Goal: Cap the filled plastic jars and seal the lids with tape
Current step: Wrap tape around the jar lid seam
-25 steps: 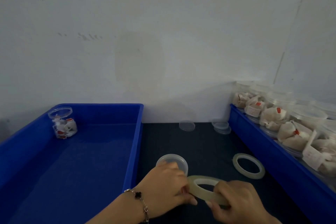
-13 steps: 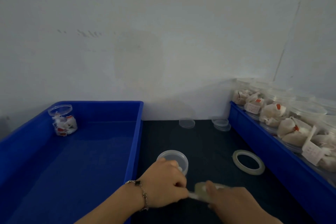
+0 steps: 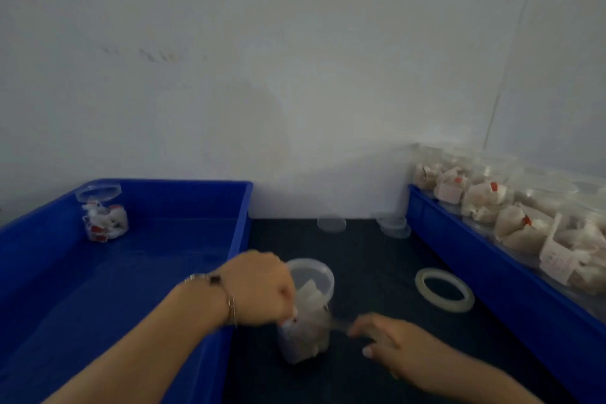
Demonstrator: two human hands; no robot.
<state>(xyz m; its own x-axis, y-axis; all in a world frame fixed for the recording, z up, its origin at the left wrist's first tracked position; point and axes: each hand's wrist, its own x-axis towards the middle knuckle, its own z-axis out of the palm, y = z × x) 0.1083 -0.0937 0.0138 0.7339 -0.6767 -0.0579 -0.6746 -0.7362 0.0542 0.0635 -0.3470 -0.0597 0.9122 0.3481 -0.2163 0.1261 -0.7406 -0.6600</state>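
Steadying the capped jar point(image 3: 306, 315) at table centre, my left hand point(image 3: 262, 289) pinches its 9 o'clock side. My right hand point(image 3: 390, 338), at 3 o'clock, pinches blurred tape; I judge wrapping comes next.

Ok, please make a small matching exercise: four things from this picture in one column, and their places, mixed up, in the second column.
Things:
1. capped jar
2. spare tape roll
3. loose lids
4. jar at the left hand

Places:
A. on the dark mat by the back wall
B. far corner of the left blue bin
C. on the mat between the bins, nearest the person
D. flat on the mat beside the right bin

Pairs: 1-B, 2-D, 3-A, 4-C
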